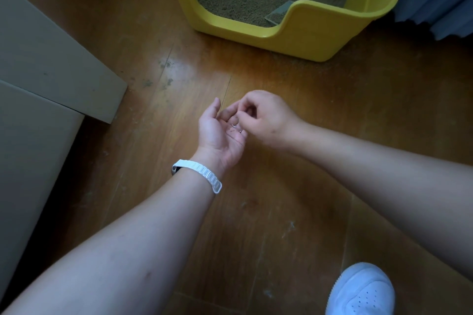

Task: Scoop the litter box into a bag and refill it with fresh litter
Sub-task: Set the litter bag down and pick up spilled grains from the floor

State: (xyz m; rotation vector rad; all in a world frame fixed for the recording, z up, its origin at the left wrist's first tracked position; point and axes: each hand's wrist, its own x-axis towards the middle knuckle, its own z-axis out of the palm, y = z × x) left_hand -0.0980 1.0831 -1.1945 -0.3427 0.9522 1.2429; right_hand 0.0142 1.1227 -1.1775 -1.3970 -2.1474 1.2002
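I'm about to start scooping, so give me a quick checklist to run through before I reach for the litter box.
1. Hands free: not ok, right hand picks at the gritty palm of the left hand.
2. Scoop in reach: ok, scoop lies in a front corner of the litter box.
3. Waste bag ready: cannot tell, none clearly in view.
4. Floor clean: not ok, floor shows scattered specks.

Wooden floor point(294, 186) bears a yellow litter box point(307, 33), cardboard point(51, 59) and a shoe point(363, 291).
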